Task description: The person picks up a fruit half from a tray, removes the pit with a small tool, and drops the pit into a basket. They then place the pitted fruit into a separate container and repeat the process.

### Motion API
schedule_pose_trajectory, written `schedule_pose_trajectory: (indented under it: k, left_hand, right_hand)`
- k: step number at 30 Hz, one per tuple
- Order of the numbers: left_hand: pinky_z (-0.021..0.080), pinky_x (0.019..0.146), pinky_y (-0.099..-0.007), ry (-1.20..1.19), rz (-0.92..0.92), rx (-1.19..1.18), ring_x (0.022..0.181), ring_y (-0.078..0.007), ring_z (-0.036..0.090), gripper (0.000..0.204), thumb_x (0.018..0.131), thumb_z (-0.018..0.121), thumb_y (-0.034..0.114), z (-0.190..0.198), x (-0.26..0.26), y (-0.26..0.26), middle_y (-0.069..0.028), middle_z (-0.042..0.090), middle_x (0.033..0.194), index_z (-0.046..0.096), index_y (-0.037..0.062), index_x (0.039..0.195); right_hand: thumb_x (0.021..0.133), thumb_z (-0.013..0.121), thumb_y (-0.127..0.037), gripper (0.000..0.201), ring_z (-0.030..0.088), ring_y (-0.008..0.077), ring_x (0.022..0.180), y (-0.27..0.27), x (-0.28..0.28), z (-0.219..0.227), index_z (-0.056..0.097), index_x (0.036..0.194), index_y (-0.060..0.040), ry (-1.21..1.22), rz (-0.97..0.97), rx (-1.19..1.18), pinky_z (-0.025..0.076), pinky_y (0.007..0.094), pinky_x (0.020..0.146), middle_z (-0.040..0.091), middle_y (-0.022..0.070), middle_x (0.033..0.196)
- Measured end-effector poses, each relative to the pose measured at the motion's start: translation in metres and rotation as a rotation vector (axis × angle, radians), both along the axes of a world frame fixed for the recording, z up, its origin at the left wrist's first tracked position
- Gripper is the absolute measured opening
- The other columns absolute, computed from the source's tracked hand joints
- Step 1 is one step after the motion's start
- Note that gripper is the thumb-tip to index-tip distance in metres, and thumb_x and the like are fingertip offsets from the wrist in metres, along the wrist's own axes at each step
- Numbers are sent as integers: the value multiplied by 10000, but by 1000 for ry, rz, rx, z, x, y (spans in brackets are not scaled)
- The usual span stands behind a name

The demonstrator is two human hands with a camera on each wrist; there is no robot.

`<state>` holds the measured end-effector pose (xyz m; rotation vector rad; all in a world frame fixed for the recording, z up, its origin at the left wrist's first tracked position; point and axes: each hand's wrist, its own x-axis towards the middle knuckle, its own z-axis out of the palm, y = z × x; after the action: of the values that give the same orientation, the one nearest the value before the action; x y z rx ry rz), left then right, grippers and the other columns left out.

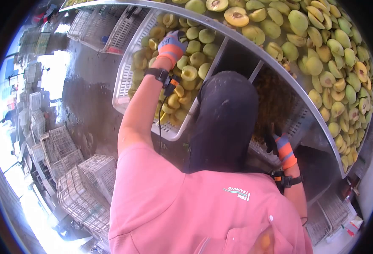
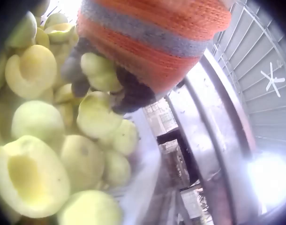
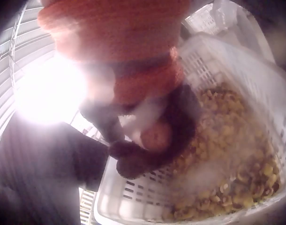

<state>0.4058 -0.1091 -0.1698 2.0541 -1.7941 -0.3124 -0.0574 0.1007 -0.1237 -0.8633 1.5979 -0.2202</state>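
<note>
My left hand [image 1: 172,45], in an orange and grey glove with dark fingers, is over a white crate [image 1: 119,91] full of halved green-yellow stone fruit, peach-like. In the left wrist view, its fingers hold a fruit half [image 2: 100,71], close above another half [image 2: 97,115] in the pile. My right hand [image 1: 283,148], gloved alike, is low under the metal table edge, by a second white crate [image 3: 129,187] with brown-yellow pits and scraps [image 3: 227,159]. Its fingers curl round a pale, pinkish round-ended object [image 3: 155,137]; I cannot tell what it is.
A metal table rim [image 1: 254,44] curves above both crates, with many fruit halves [image 1: 298,21] heaped behind it. A dark-clothed leg [image 1: 226,122] stands between the crates. Stacked crates [image 1: 87,182] stand at the left on the wet floor [image 1: 84,84].
</note>
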Motion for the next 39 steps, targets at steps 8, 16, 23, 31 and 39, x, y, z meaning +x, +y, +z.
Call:
schedule_pose_trajectory:
  k: [8, 16, 23, 31, 39]
  left_hand:
    - [474, 864, -400, 253, 210, -9, 1008, -336, 611, 379, 845, 617, 361, 18, 60, 85, -148, 660, 1072, 646, 96, 1114]
    - [463, 862, -435, -28, 352, -62, 1025, -352, 570, 348, 838, 612, 322, 1, 17, 193, -159, 605, 1089, 636, 83, 1090]
    - [460, 841, -448, -272, 273, -102, 1014, -378, 541, 416, 769, 662, 410, 10, -32, 138, -187, 583, 1077, 649, 72, 1012]
    - [397, 952, -467, -276, 278, 47, 1181, -357, 472, 513, 778, 644, 431, 22, -48, 117, -151, 547, 1231, 612, 97, 1167]
    - [508, 766, -312, 495, 560, -417, 837, -227, 661, 246, 888, 611, 196, 80, 5, 148, -110, 704, 952, 666, 7, 1035]
  right_hand:
    - [899, 617, -365, 339, 556, 168, 523, 9, -21, -38, 590, 906, -27, 75, -40, 27, 399, 297, 427, 567, 76, 682]
    - [900, 626, -322, 354, 592, 166, 633, 1, -12, -9, 611, 1095, -27, 134, 241, 23, 442, 308, 490, 610, 47, 793]
    - [862, 674, -351, 410, 608, 161, 726, 9, -12, -19, 606, 1113, -33, 9, -58, -37, 479, 307, 592, 637, 72, 867]
    - [823, 719, -369, 408, 595, 145, 669, 12, -21, -23, 642, 1023, -22, -18, -74, -129, 457, 286, 552, 629, 61, 788]
    - [884, 648, -317, 404, 470, 73, 481, -1, -15, 114, 607, 1179, -44, -735, -114, -211, 330, 217, 421, 572, 2, 699]
